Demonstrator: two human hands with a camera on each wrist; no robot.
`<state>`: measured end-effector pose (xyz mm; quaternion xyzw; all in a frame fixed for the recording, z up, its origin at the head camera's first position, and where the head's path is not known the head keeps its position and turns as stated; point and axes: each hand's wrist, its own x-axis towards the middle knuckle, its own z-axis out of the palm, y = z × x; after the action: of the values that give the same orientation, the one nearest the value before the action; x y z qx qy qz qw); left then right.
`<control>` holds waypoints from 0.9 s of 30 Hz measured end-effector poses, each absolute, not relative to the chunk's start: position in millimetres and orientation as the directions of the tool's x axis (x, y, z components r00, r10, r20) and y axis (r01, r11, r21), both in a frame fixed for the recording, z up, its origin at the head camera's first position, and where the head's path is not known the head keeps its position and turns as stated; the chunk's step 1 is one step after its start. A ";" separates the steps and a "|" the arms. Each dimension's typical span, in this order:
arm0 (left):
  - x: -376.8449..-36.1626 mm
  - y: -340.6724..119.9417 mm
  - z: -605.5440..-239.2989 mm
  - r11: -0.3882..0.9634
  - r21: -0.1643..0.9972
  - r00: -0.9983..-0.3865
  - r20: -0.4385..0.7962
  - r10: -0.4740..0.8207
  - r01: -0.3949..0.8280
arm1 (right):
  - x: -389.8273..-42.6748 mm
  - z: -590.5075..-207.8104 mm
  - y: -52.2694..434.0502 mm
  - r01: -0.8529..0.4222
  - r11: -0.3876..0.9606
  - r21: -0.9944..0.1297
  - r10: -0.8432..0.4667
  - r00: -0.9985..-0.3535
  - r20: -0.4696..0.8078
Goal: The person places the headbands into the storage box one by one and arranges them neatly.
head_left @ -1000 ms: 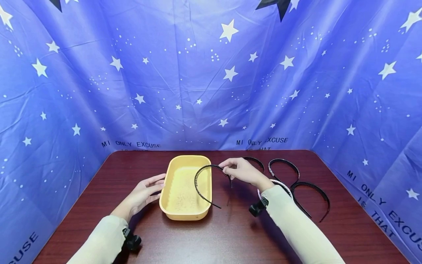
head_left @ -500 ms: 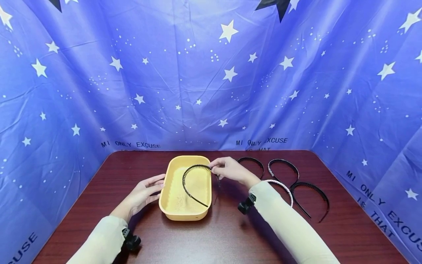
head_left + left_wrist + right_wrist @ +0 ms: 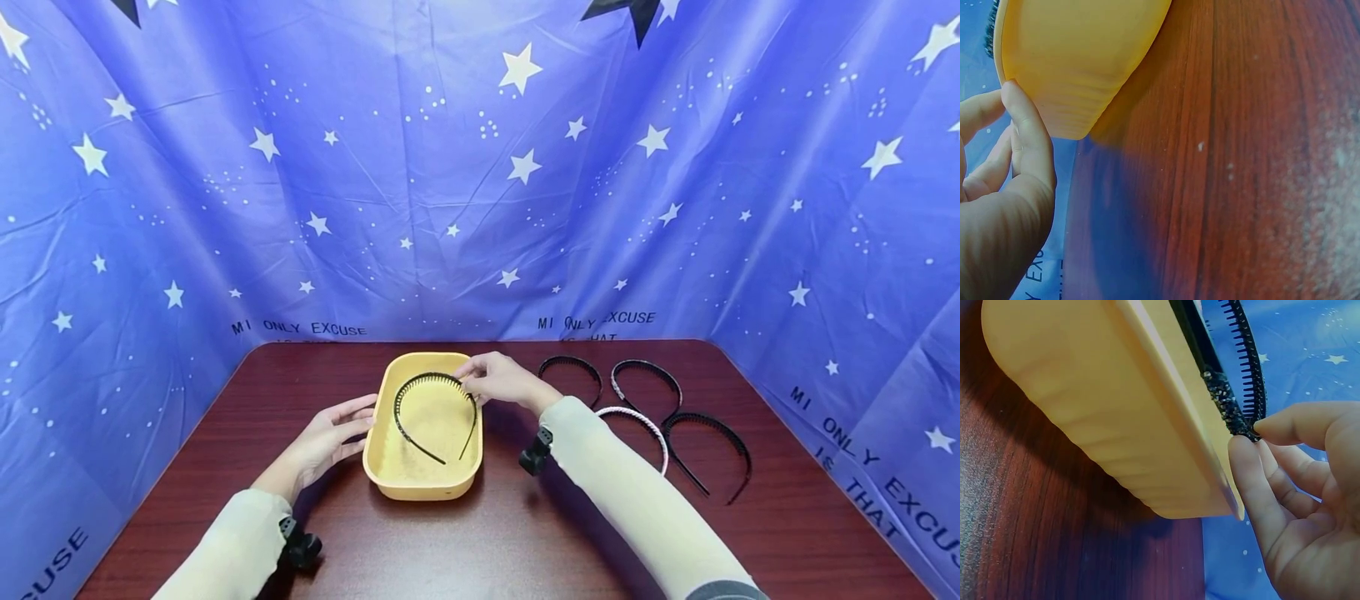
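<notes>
- My right hand [image 3: 501,380] pinches a thin black plastic headband with comb teeth [image 3: 431,411] at the top of its arch, thumb and forefinger closed on the band, as the right wrist view shows at [image 3: 1235,419].
- That toothed headband sits over the inside of a shallow yellow rectangular plastic tray [image 3: 378,450], its arch toward the tray's far end and its two ends pointing toward me; I cannot tell whether they touch the tray floor.
- My left hand [image 3: 324,439] lies beside the tray's left wall with fingers fairly straight and relaxed, fingertips against the wall [image 3: 1019,112], grasping nothing.
- The tray stands on a dark reddish wood-grain counter [image 3: 480,542], about midway between my two cream sleeves.
- To the right of my right forearm lie four more headbands, well apart from the tray: a plain black one [image 3: 573,363] nearest, a black one with a pale sparkly inner edge [image 3: 648,371] beside it, a pink-and-white one [image 3: 647,423] partly hidden by my sleeve, and a black toothed one [image 3: 712,425] furthest right.
- A blue cloth printed with white stars [image 3: 480,167] hangs behind and along both sides of the counter.
</notes>
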<state>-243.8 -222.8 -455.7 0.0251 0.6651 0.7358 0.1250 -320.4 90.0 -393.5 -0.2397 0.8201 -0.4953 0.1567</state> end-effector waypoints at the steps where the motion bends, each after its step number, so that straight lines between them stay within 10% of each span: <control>1: -244.0 -222.9 -455.8 -0.083 0.985 -0.968 -0.128 0.217 -0.149 | -320.7 -393.5 88.2 -0.240 0.404 -0.883 -0.550 -0.835 -0.025; 27: -242.5 -222.7 -453.2 -0.051 0.989 -0.968 -0.124 0.218 -0.138 | -323.9 -395.6 46.4 -0.451 0.689 -0.568 -0.582 -0.811 -0.061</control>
<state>-242.5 -222.7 -453.2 0.0297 0.6777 0.7243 0.1230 -323.9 46.4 -395.6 -0.2833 0.9112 -0.2745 0.1189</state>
